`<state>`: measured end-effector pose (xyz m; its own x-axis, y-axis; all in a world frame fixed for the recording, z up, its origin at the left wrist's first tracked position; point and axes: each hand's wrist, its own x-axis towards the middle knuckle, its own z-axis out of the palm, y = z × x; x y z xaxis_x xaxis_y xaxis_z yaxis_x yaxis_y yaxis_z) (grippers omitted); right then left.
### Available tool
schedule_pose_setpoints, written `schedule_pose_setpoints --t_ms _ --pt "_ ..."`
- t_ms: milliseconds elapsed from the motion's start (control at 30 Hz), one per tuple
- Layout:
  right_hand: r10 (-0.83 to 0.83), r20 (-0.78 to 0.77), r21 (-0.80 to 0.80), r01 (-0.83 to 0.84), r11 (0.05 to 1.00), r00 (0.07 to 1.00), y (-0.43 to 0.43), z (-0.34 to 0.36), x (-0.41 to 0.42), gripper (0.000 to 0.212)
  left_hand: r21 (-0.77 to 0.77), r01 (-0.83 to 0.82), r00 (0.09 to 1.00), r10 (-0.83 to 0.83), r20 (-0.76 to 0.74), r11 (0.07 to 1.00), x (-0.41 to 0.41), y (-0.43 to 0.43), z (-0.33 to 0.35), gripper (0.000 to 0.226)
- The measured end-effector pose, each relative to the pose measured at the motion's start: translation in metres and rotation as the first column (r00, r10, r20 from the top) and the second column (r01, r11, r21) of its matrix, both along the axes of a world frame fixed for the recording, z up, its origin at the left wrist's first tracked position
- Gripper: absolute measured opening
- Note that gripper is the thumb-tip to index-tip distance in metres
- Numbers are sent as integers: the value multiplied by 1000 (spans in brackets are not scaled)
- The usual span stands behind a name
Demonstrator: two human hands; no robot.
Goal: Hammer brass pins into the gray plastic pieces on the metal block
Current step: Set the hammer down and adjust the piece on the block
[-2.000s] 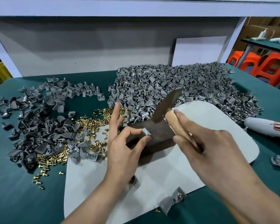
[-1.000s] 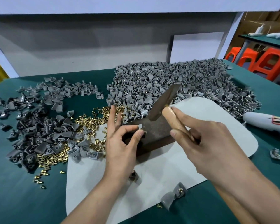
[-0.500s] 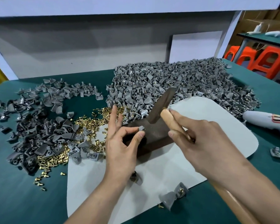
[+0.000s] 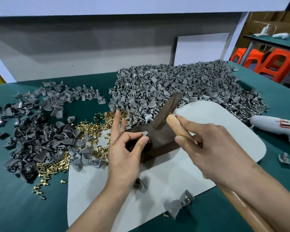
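A dark metal block [image 4: 162,141] lies on a white mat [image 4: 208,124] in the middle of the table. My left hand [image 4: 124,148] pinches a small gray plastic piece [image 4: 145,133] between thumb and forefinger on the block's top, its other fingers raised. My right hand [image 4: 213,148] grips the wooden handle of a hammer [image 4: 168,110]. The dark hammer head is tilted, its lower end just above the block beside the piece. Loose brass pins [image 4: 94,126] lie scattered left of the block.
A big heap of gray pieces [image 4: 182,87] fills the back right, and a darker pile [image 4: 40,136] lies at the left. A glue gun [image 4: 278,128] rests at the right edge. Two gray pieces [image 4: 176,206] lie on the mat's near edge. Orange stools [image 4: 274,64] stand beyond the table.
The hammer head has come down a little toward the block. My left hand keeps the gray piece pinched on the block; the camera view has shifted slightly.
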<state>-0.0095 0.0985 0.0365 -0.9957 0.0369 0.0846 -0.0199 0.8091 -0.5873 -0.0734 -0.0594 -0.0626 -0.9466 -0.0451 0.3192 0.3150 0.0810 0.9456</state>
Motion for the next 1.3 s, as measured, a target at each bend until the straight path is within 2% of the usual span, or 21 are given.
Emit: schedule_pose_setpoints --t_ms 233,367,567,667,767,967,1033,1167,1300 --pt "26 59 -41 -24 999 998 -2 -5 3 41 44 -10 1000 9 21 999 0 -1 2 16" --pt "1 40 -86 3 996 999 4 -2 6 30 -1 -16 1000 16 23 1000 1 -1 3 13" --pt "15 -10 -177 -16 984 1000 9 -1 12 44 -81 -71 997 73 16 994 2 0 5 13" --pt "6 19 -218 -2 976 1000 11 -5 12 42 -89 -97 995 100 24 991 1 0 6 10" --pt "-17 40 -253 27 967 999 14 -8 12 42 -122 -114 992 119 34 986 2 0 7 23" --pt "-42 11 -183 43 982 999 20 -11 9 45 -328 -62 997 44 -63 943 6 2 8 41" --pt "-36 20 -184 39 982 999 18 -12 8 45 -370 -52 995 15 -101 928 7 3 10 41" --pt "-15 21 -151 18 988 1000 15 -14 5 46 -437 -143 979 63 -193 888 10 5 12 33" --pt "36 20 -142 -33 989 999 12 -13 2 47 -437 -156 987 119 -110 886 8 3 12 36"
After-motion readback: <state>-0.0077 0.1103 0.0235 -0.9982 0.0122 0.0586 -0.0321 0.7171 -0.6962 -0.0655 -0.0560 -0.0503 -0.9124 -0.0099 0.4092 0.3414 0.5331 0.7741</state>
